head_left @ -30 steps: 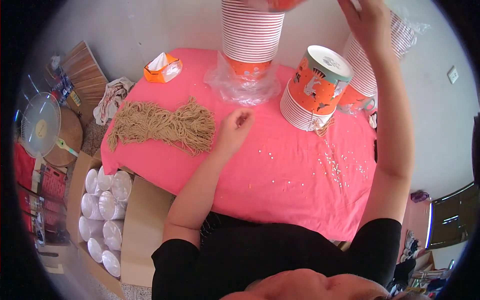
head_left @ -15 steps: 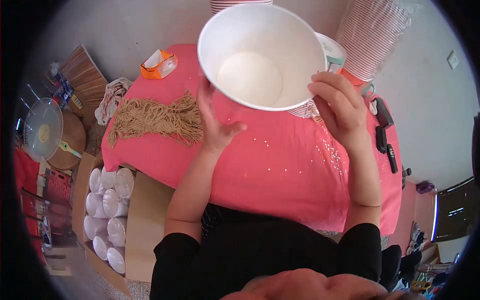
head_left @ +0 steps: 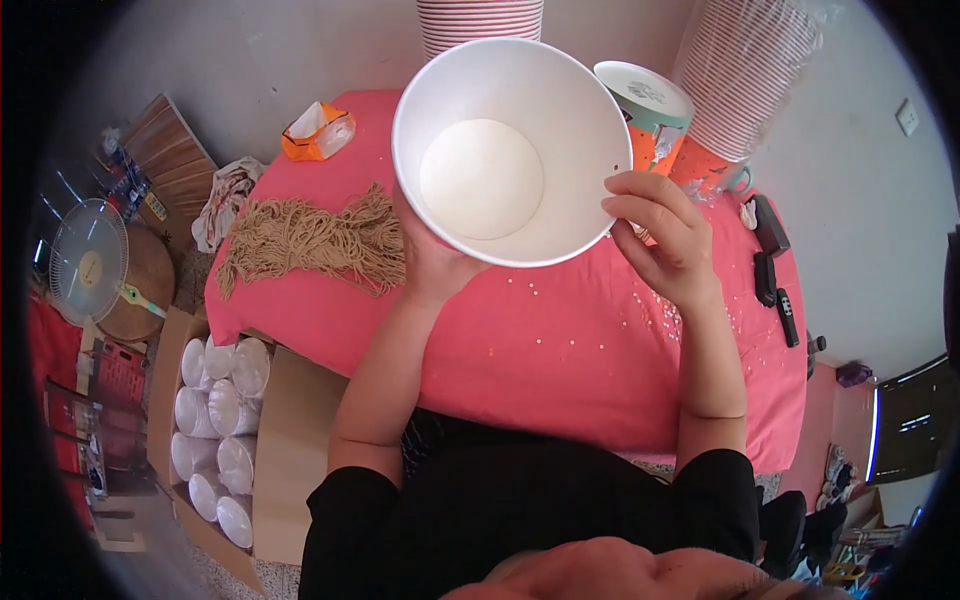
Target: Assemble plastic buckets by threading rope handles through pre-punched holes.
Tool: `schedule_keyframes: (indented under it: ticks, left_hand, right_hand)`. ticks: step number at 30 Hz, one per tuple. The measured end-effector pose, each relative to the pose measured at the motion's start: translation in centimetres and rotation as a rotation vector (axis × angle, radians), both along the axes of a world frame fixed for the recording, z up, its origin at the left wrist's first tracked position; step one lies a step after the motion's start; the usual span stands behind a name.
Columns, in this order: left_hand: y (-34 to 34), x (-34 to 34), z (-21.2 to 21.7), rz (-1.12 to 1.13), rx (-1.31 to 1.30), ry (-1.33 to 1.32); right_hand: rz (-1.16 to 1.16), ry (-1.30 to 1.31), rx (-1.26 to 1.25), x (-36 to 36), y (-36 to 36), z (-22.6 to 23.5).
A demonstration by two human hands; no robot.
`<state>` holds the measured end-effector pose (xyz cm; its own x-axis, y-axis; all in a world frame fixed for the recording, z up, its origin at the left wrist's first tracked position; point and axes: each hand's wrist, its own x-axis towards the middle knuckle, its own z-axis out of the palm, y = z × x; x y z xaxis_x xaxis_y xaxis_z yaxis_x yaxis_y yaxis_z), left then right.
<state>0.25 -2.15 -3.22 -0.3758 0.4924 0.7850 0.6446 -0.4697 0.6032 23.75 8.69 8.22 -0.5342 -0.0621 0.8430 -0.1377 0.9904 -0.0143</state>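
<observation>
A large white paper bucket (head_left: 482,178) is held up over the table, its open mouth tilted toward me so the round bottom shows. My left hand (head_left: 440,262) supports it from the lower left, with its fingers mostly hidden behind the wall. At the right rim, my right hand (head_left: 665,225) has its fingertips over the edge and its thumb below, pinching the rim. Just above those fingertips, a small dark spot marks the inner wall. Beyond the bucket stands a lidded orange-and-green bucket (head_left: 655,110).
A pink cloth (head_left: 520,370) covers the table, with scattered white beads (head_left: 660,310). Tan cord (head_left: 310,240) lies left, near an orange packet (head_left: 318,130). Stacked buckets (head_left: 480,25) and a bagged stack (head_left: 745,75) stand behind. An open carton (head_left: 300,450) of wrapped white tubs sits lower left.
The bucket has come down and slightly left, uncovering more of the lidded bucket behind. My left thumb has gone from spread in view to under the bucket. My right hand stays at the rim.
</observation>
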Motion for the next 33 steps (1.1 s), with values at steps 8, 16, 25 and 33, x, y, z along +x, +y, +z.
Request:
schedule_keyframes:
  ticks: [8,16,25,33]
  left_hand:
    - [0.4,-0.8,-2.4,-0.059,-0.019,-0.179]
    - [0.1,-1.0,-2.7,-0.216,-0.077,-0.352]
    - [-0.7,-1.0,-2.4,-0.408,-0.18,-0.228]
    - [0.0,-0.2,-0.2,-0.158,-0.028,-0.042]
  right_hand:
    - [-0.191,0.079,0.065,0.7,1.6,1.0]
    - [-0.171,0.003,0.038,0.7,1.4,0.9]
    - [-0.118,0.049,-0.001,1.4,-0.9,1.5]
    - [-0.242,-0.014,0.04,1.8,0.0,1.7]
